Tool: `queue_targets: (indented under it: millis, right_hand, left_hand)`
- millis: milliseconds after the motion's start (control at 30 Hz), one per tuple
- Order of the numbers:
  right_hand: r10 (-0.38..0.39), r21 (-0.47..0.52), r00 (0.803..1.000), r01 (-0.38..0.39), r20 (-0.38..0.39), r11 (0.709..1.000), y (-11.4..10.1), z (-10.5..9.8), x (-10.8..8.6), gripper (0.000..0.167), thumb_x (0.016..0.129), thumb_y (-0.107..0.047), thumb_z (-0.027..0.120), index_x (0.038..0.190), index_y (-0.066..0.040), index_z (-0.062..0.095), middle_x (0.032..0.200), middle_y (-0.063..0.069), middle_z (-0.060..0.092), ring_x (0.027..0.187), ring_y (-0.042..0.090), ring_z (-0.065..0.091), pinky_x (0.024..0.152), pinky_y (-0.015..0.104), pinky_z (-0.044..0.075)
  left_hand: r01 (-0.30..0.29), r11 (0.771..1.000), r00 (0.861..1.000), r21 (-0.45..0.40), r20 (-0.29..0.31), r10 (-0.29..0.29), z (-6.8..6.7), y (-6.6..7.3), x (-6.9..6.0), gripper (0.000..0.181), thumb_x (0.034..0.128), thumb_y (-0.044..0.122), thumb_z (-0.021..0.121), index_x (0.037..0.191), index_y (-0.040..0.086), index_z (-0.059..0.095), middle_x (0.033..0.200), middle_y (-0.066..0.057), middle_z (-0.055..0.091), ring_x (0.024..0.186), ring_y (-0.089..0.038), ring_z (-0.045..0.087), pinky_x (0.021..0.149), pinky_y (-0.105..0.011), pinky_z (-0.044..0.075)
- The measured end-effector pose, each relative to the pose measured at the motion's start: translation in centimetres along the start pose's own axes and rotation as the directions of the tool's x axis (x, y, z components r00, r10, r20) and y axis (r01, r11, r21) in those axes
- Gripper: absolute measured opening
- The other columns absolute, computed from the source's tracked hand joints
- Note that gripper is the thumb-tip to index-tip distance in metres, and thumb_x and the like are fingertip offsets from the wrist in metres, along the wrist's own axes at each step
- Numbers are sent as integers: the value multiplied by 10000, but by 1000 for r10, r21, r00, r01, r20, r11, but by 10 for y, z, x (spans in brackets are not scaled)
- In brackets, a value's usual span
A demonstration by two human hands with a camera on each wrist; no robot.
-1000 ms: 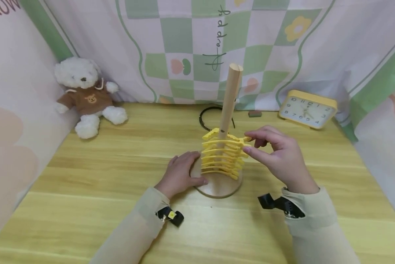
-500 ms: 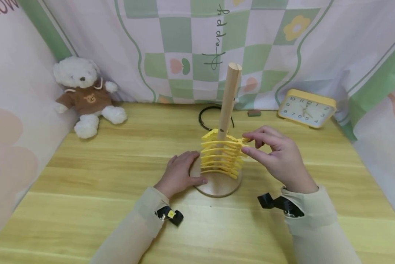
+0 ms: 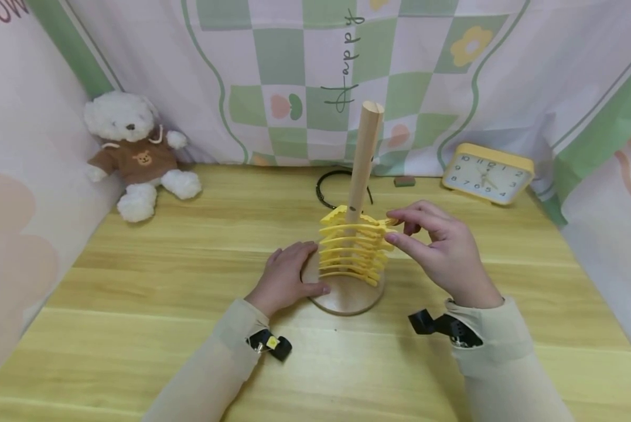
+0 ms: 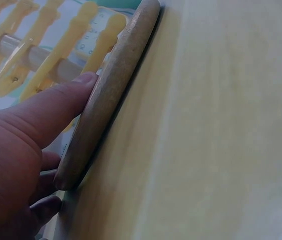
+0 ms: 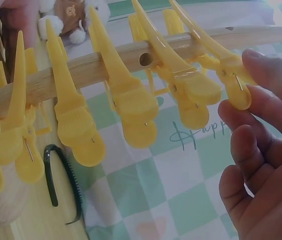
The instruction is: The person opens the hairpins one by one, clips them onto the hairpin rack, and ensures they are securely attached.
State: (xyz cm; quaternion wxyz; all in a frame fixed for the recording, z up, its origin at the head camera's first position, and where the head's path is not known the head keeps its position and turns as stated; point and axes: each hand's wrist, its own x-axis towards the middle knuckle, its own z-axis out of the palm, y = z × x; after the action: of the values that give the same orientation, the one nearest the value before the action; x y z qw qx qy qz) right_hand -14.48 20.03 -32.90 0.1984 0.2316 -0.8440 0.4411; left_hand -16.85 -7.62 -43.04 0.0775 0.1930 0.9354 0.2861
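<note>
Several yellow plastic hair clips [image 5: 130,97] sit one above another along a wooden post [image 3: 365,158], their long jaws around it. The post rises from a round wooden base [image 3: 347,299] on the table. My right hand [image 3: 444,252] pinches the handle end of the topmost hair clip [image 5: 228,70] between thumb and fingers. Its jaws lie on either side of the post. At the base's left side, my left hand [image 3: 286,278] holds the rim, thumb on the upper face and fingers around the edge, as the left wrist view [image 4: 25,135] shows.
Behind the post lies a black headband [image 3: 321,190]. A small dark block [image 3: 404,181] is by the back curtain [image 3: 283,53]. A yellow clock [image 3: 487,174] stands at the back right, and a white teddy bear [image 3: 136,152] sits at the back left of the wooden table [image 3: 162,281].
</note>
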Motion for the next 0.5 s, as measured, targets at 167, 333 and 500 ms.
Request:
queue_targets:
  millis: [167,333,500]
  right_hand:
    - [19,5,1000,-19,5,1000,-2,-1,-1,294,833,19,790,1111,-75,758,962,-9,662,863,100,546,684,178,426]
    - [44,53,999,-44,5,998,-1,1,-3,375,837,38,778,1191,-74,727,1039,12,690,906,120,586,783,191,450]
    - [109,116,994,-108,4,987,3,1,-10,514,863,28,755,1345,-106,635,1195,59,667,1026,119,602,845,215,433]
  left_hand:
    - [1,1000,1000,-8,4,-1,0,1,-1,944,797,556,797,1544,143,392,1572,-34,416,1477,-230,307,1206,-517,127]
    - [-12,1000,1000,-20,18,13,1,-2,-1,943,818,572,769,1557,146,369,1590,-32,387,1490,-235,280,1214,-510,93]
    - [-10,999,1000,-49,24,11,-1,-8,-6,922,849,568,740,1566,141,349,1607,-44,355,1486,-241,291,1216,-493,115]
